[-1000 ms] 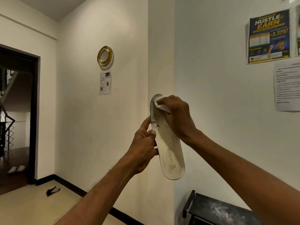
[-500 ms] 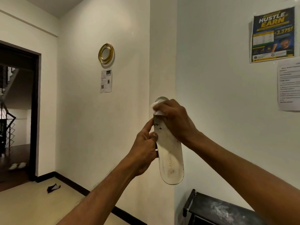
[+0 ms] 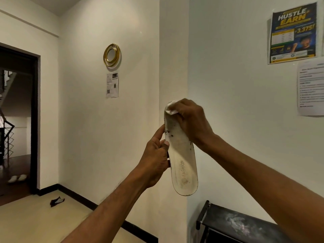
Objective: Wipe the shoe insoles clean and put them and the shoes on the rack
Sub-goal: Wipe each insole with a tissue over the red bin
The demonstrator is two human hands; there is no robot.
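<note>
- Wiping is the job going on right now: the right hand [image 3: 192, 122] presses a small white wipe [image 3: 171, 107] onto the top end of the insole [image 3: 182, 155], with the fingers curled tight around the wipe.
- The left hand [image 3: 156, 158] is closed on the insole's left edge, thumb in front and fingers behind, and holds it up in the air in front of the wall corner.
- The insole stands almost upright, with the end marked "FASHION" pointing down.
- Dark dirt marks show near the top and on the edges, so I think this insole is not clean yet.
- The black rack [image 3: 245, 227] sits low on the right, just below the insole, and the part that shows has nothing on it.
- No shoes and no second insole show close by, so I cannot tell where they are.
- My guess is the task is near its start: more wiping is left, and then the insoles and shoes must go on the rack.
</note>
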